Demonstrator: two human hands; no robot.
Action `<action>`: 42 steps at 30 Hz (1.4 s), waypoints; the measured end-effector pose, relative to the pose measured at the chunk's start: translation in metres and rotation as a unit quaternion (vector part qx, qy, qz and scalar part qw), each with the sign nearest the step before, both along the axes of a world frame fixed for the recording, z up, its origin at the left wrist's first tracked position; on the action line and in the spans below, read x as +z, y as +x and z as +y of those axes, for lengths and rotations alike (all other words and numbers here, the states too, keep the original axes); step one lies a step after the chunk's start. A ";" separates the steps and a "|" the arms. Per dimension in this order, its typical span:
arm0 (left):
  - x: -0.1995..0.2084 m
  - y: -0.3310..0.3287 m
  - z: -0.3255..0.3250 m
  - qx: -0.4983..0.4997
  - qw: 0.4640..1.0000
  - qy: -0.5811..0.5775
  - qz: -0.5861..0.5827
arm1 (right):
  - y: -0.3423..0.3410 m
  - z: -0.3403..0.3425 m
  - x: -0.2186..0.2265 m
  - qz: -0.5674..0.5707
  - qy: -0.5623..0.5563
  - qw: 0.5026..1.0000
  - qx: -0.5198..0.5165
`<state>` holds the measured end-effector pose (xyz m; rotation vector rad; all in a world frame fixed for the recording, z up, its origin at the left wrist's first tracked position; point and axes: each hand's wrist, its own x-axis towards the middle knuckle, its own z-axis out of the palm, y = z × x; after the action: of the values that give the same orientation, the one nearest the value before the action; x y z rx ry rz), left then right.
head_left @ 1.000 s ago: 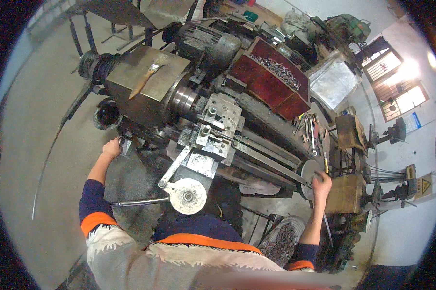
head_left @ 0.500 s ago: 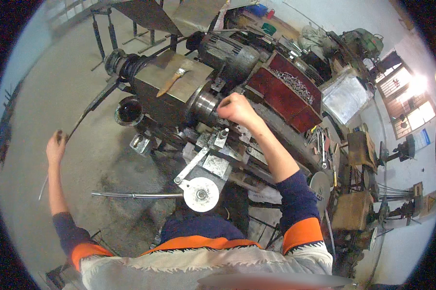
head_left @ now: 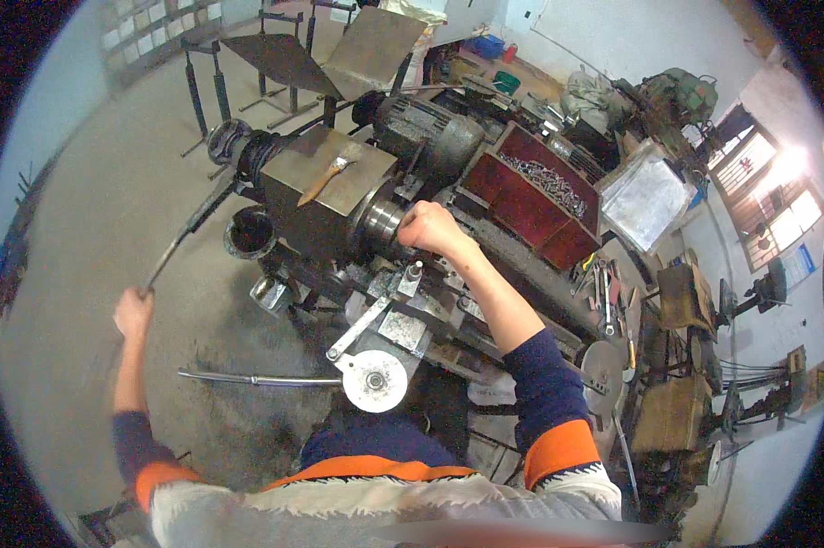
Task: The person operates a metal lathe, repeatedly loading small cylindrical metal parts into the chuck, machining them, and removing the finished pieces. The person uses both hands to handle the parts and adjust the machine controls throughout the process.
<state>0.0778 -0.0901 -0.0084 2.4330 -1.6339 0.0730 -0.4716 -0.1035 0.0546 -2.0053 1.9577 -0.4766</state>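
The right hand (head_left: 427,228) is closed in a fist on the round metal chuck (head_left: 382,219) of a lathe (head_left: 412,301), gripping it at its front edge, with the forearm and blue sleeve reaching up to it from below. The left hand (head_left: 133,312) is out to the side over the concrete floor (head_left: 92,228), its fingers wrapped around the lower end of a long thin metal bar (head_left: 188,233); the bar runs slanting up from that hand toward the left end of the lathe. A brush with a wooden handle (head_left: 325,180) lies on the flat top of the box-shaped housing just behind the chuck. Below the chuck sits the tool slide, and nearer the person a pale round handwheel (head_left: 375,381) with a second thin rod (head_left: 257,378) sticking out to its left. Behind the lathe a red tray (head_left: 531,205) holds a heap of small metal parts (head_left: 544,180), and a black bucket (head_left: 249,234) stands at the left of the machine.
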 end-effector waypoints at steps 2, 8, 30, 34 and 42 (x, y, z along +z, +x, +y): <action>0.005 -0.028 0.025 -0.004 1.000 -0.011 0.009 | -0.001 -0.004 0.005 0.020 0.025 0.999 0.007; 0.009 -0.091 0.077 -0.025 1.000 -0.003 0.013 | 0.013 -0.001 0.015 0.081 0.023 0.996 0.031; 0.072 -0.381 0.065 -0.484 0.456 0.102 0.740 | 0.018 0.153 0.044 -0.066 -0.375 0.911 0.161; 0.085 -0.368 0.067 -0.646 0.655 -0.118 0.373 | 0.016 0.162 0.039 -0.063 -0.351 0.916 0.183; 0.093 -0.350 0.080 -0.617 0.569 0.045 0.541 | 0.004 0.173 0.016 -0.320 -0.258 0.886 0.216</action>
<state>-0.2722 -0.0106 0.0850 0.3804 -2.0043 -1.3620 -0.4678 0.0692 0.0708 -2.0892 1.0097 -1.4317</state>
